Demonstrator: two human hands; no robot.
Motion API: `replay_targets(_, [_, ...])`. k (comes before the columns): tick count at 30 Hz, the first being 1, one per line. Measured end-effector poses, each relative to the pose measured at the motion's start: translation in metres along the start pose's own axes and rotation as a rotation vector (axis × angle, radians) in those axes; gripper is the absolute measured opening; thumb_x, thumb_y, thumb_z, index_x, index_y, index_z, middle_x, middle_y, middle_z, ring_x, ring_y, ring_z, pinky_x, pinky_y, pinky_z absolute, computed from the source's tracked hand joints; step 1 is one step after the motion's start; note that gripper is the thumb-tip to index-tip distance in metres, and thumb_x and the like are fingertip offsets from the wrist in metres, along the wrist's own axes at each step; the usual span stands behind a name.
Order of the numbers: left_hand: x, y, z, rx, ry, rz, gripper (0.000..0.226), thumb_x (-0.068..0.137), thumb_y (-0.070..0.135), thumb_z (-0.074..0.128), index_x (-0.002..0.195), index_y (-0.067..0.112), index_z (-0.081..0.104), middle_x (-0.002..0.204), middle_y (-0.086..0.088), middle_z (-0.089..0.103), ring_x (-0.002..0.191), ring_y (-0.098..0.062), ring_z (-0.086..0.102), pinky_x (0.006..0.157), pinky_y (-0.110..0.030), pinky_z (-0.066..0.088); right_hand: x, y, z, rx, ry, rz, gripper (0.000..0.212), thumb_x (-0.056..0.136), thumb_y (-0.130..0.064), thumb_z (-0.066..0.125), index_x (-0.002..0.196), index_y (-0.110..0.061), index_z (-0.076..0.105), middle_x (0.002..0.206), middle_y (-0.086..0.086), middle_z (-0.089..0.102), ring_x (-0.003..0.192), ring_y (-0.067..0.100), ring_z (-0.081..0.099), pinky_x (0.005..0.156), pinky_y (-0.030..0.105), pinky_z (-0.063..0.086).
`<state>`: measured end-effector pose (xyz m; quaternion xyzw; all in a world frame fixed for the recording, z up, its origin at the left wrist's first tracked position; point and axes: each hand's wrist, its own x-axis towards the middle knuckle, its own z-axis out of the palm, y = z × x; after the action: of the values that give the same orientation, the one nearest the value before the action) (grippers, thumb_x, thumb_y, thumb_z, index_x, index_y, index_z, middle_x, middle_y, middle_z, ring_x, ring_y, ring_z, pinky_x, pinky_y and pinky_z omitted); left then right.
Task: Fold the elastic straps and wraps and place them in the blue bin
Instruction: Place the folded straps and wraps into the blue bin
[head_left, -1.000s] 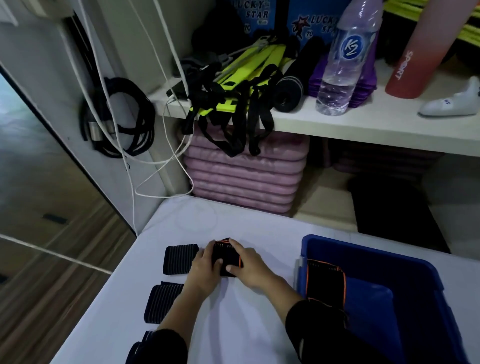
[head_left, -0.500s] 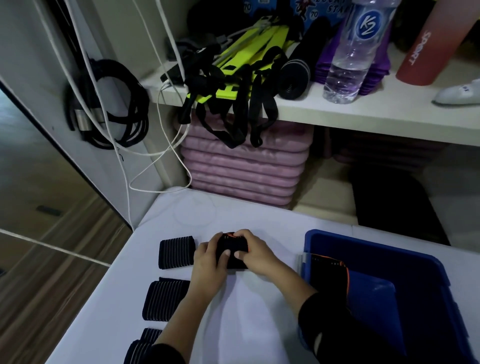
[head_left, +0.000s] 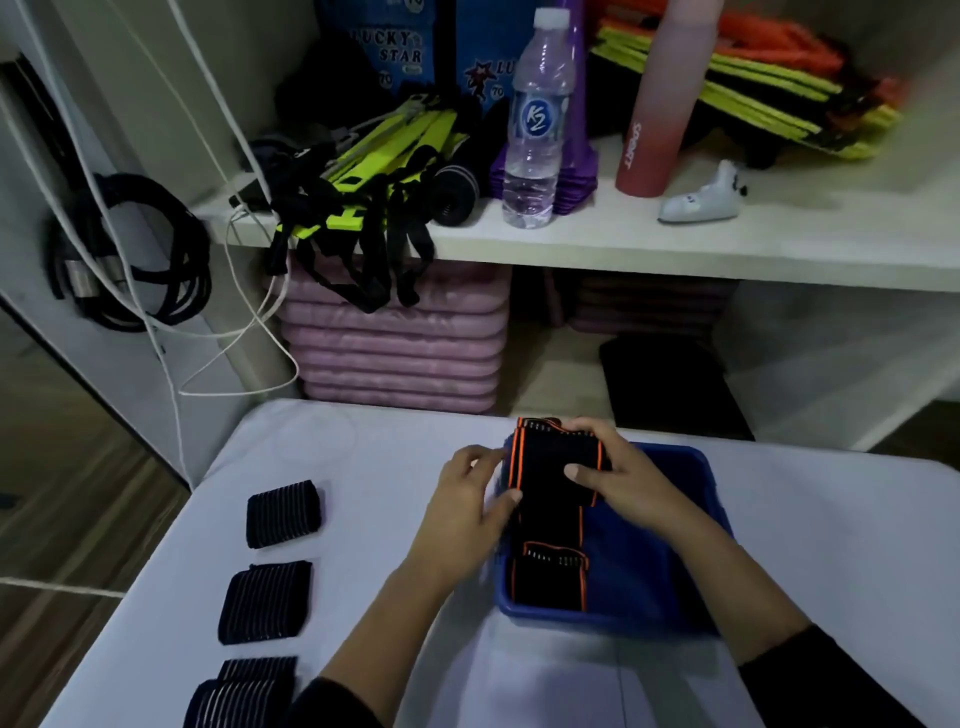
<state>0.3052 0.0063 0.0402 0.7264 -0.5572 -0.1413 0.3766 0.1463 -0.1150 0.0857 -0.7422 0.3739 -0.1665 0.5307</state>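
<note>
A folded black wrap with orange edging (head_left: 550, 457) is held over the far left corner of the blue bin (head_left: 696, 525). My right hand (head_left: 618, 473) grips it from the right, fingers over the top and thumb on its face. My left hand (head_left: 472, 499) touches its left edge with thumb and fingertips. Another black wrap with orange trim (head_left: 550, 577) lies inside the bin at the near left. Three black striped wraps (head_left: 283, 513) (head_left: 266, 600) (head_left: 244, 691) lie in a column on the white table (head_left: 395, 649), left of my arms.
A white shelf (head_left: 623, 244) stands behind the table with a water bottle (head_left: 535, 130), a pink bottle (head_left: 657, 98), yellow-black straps (head_left: 363, 208) hanging off its edge, and pink mats (head_left: 395, 343) below. Cables (head_left: 130, 260) hang on the left wall.
Both hands lifted the folded orange-trimmed wrap off the table and carried it right, over the blue bin. The camera view shifted, bringing the bin nearer the centre.
</note>
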Motion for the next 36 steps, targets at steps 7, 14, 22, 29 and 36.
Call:
replay_targets(7, [-0.014,0.005,0.036,0.171,-0.122,-0.012,0.054,0.094,0.021,0.045,0.144,0.012,0.026,0.150,-0.006,0.023,0.133,-0.024,0.030,0.110,-0.028,0.026,-0.021,0.055,-0.008,-0.056,-0.021,0.179,0.034,0.088,-0.009,0.057,0.116,-0.027,0.048,0.108,0.005,0.058,0.093,0.019,0.060,0.076,0.030,0.054])
replay_targets(14, [-0.020,0.005,0.041,0.160,-0.050,-0.040,0.053,0.094,0.014,0.042,0.145,0.013,0.026,0.150,-0.003,0.027,0.135,-0.017,0.029,0.108,-0.016,0.019,-0.009,0.074,0.025,-0.096,-0.058,0.157,0.039,0.085,-0.008,0.062,0.114,-0.030,0.050,0.114,0.011,0.057,0.100,0.025,0.059,0.083,0.037,0.055])
replay_targets(22, [-0.022,0.004,0.043,0.136,-0.014,-0.088,0.052,0.093,0.012,0.042,0.143,0.013,0.029,0.149,-0.001,0.029,0.134,-0.015,0.031,0.109,-0.017,0.021,-0.008,0.083,0.027,-0.204,-0.067,0.093,0.052,0.084,-0.012,0.065,0.127,-0.036,0.047,0.114,0.004,0.036,0.111,0.019,0.045,0.101,0.027,0.042])
replay_targets(29, [-0.022,0.004,0.043,0.175,-0.030,-0.121,0.054,0.093,0.018,0.042,0.144,0.018,0.026,0.148,-0.001,0.027,0.128,-0.019,0.038,0.105,-0.033,0.041,-0.014,0.092,0.029,-0.107,-0.032,0.096,0.079,0.075,-0.018,0.075,0.134,-0.051,0.034,0.132,0.002,0.043,0.122,0.021,0.046,0.104,0.044,0.043])
replay_targets(36, [-0.023,0.008,0.038,0.175,0.005,-0.153,0.049,0.095,0.027,0.042,0.142,0.018,0.029,0.143,-0.001,0.035,0.127,-0.020,0.039,0.103,-0.032,0.037,-0.017,0.087,0.016,-0.125,-0.066,0.077,0.077,0.080,-0.017,0.071,0.141,-0.038,0.031,0.132,0.007,0.044,0.117,0.018,0.045,0.105,0.032,0.039])
